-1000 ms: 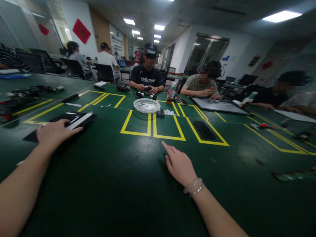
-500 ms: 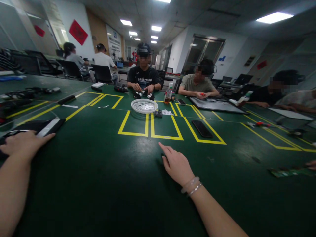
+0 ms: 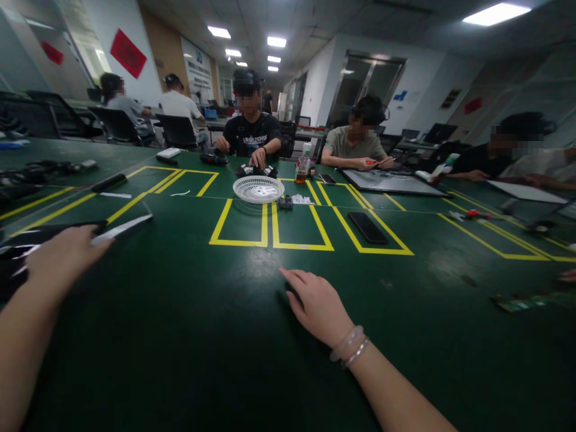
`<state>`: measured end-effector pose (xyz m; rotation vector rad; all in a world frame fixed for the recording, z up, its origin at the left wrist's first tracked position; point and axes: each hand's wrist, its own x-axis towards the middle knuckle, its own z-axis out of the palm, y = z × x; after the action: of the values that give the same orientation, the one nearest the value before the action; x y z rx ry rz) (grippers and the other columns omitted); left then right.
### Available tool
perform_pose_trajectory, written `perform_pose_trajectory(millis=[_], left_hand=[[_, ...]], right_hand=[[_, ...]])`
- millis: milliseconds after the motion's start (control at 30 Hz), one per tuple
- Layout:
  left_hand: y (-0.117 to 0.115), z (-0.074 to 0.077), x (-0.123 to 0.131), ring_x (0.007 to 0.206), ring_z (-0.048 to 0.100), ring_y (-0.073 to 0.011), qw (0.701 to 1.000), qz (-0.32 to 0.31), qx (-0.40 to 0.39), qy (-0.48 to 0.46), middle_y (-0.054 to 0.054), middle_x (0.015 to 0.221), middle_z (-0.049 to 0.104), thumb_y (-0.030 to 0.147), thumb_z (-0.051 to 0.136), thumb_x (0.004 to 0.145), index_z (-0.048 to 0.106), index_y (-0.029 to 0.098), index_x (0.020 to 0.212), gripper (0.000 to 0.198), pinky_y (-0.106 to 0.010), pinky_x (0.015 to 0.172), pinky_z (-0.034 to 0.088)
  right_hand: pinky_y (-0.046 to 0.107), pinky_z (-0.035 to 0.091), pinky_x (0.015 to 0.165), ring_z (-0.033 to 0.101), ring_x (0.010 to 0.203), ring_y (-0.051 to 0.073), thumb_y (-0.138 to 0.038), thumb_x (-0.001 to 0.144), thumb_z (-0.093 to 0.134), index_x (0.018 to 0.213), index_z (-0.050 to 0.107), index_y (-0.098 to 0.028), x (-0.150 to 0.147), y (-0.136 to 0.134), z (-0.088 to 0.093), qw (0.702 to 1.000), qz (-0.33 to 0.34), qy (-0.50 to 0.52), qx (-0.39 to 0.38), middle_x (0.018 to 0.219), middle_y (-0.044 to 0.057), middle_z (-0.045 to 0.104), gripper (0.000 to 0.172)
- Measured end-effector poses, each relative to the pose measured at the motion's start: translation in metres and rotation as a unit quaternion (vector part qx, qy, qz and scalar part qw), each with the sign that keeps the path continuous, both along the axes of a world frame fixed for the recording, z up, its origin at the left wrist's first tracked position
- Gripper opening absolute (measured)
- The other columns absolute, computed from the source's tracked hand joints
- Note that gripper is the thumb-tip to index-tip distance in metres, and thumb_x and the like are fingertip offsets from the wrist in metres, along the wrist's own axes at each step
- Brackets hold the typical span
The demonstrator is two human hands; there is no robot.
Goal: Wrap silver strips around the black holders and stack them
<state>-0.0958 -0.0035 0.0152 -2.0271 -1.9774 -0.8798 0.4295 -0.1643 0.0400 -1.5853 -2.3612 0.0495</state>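
Note:
At the left edge my left hand lies over a glossy black plastic bag, its thumb side against a white strip that sticks out to the right. The hand looks closed on the bag, though its far fingers are partly hidden. My right hand, with two bracelets at the wrist, rests low over the green table. Its fingers are stretched out and hold nothing. Beyond it a black phone lies in a yellow taped box.
A white round basket stands mid-table with a small dark part beside it. Behind are a bottle and several people at work. A black rod and cables lie left; a green circuit board lies right.
The white strip, earlier flat along the bag, now reaches further right past its edge. My left hand has shifted slightly right with the bag. My right hand stays nearly still.

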Motion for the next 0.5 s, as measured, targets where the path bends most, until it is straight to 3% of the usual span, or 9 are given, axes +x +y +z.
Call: perform_pose_trajectory(millis=[33, 100, 167, 233, 300, 333, 400, 500], left_hand=[[-0.001, 0.005, 0.019, 0.104, 0.052, -0.0452, 0.999, -0.031, -0.001, -0.003, -0.009, 0.073, 0.057, 0.076, 0.050, 0.072, 0.067, 0.012, 0.096, 0.071, -0.043, 0.064, 0.029], [-0.011, 0.015, 0.070, 0.094, 0.059, -0.0337, 0.986, -0.151, -0.063, -0.012, -0.011, 0.102, 0.062, 0.073, 0.051, 0.078, 0.065, 0.018, 0.117, 0.069, -0.039, 0.066, 0.038], [-0.032, 0.023, 0.127, 0.102, 0.058, -0.0291, 0.940, -0.304, -0.157, -0.016, -0.008, 0.122, 0.057, 0.058, 0.052, 0.093, 0.058, 0.022, 0.132, 0.054, -0.037, 0.075, 0.048], [-0.059, 0.028, 0.178, 0.109, 0.056, -0.0267, 0.880, -0.435, -0.189, -0.026, -0.005, 0.124, 0.056, 0.048, 0.051, 0.098, 0.060, 0.024, 0.130, 0.041, -0.035, 0.088, 0.050], [-0.083, 0.030, 0.212, 0.111, 0.056, -0.0252, 0.834, -0.506, -0.217, -0.025, -0.005, 0.126, 0.055, 0.040, 0.049, 0.101, 0.060, 0.027, 0.132, 0.035, -0.033, 0.091, 0.050], [-0.091, 0.030, 0.221, 0.111, 0.056, -0.0246, 0.822, -0.525, -0.221, -0.021, -0.005, 0.127, 0.055, 0.037, 0.048, 0.101, 0.059, 0.028, 0.133, 0.035, -0.032, 0.092, 0.050], [-0.095, 0.029, 0.224, 0.113, 0.055, -0.0240, 0.823, -0.527, -0.209, -0.004, -0.004, 0.128, 0.055, 0.035, 0.047, 0.102, 0.058, 0.030, 0.135, 0.035, -0.032, 0.093, 0.049], [-0.071, 0.029, 0.194, 0.121, 0.050, -0.0284, 0.873, -0.460, -0.160, 0.033, -0.005, 0.134, 0.052, 0.046, 0.053, 0.099, 0.052, 0.027, 0.141, 0.046, -0.041, 0.102, 0.043]], right_hand=[[0.044, 0.047, 0.099, 0.057, 0.117, 0.024, -0.021, 0.095, 0.046, 0.142, 0.047, -0.023, 0.000, 0.000, 0.000, 1.000, 0.014, 0.005, 0.005, 0.133, 0.008, 0.060, 0.047], [0.046, 0.041, 0.107, 0.050, 0.127, 0.024, -0.021, 0.094, 0.050, 0.141, 0.049, -0.025, -0.001, 0.000, 0.001, 0.999, 0.046, 0.009, 0.017, 0.139, 0.007, 0.056, 0.047], [0.048, 0.034, 0.113, 0.042, 0.136, 0.025, -0.024, 0.092, 0.056, 0.142, 0.047, -0.027, -0.003, -0.001, 0.003, 0.997, 0.075, 0.010, 0.028, 0.147, 0.007, 0.049, 0.051], [0.050, 0.029, 0.116, 0.038, 0.139, 0.026, -0.030, 0.089, 0.063, 0.144, 0.044, -0.028, -0.004, -0.001, 0.004, 0.995, 0.096, 0.014, 0.027, 0.150, 0.008, 0.045, 0.058], [0.051, 0.027, 0.116, 0.047, 0.132, 0.025, -0.034, 0.089, 0.065, 0.143, 0.045, -0.029, -0.006, -0.002, 0.005, 0.993, 0.116, 0.025, 0.003, 0.142, 0.008, 0.054, 0.058], [0.049, 0.030, 0.114, 0.054, 0.124, 0.023, -0.034, 0.090, 0.064, 0.142, 0.047, -0.029, -0.007, -0.002, 0.006, 0.991, 0.125, 0.032, -0.017, 0.134, 0.007, 0.061, 0.055], [0.046, 0.038, 0.107, 0.062, 0.107, 0.020, -0.031, 0.092, 0.061, 0.138, 0.050, -0.028, -0.007, -0.003, 0.006, 0.988, 0.133, 0.055, -0.054, 0.117, 0.004, 0.069, 0.047], [0.040, 0.048, 0.093, 0.064, 0.100, 0.020, -0.032, 0.094, 0.058, 0.136, 0.053, -0.027, -0.004, -0.001, 0.006, 0.980, 0.097, 0.158, -0.079, 0.114, 0.006, 0.069, 0.043]])
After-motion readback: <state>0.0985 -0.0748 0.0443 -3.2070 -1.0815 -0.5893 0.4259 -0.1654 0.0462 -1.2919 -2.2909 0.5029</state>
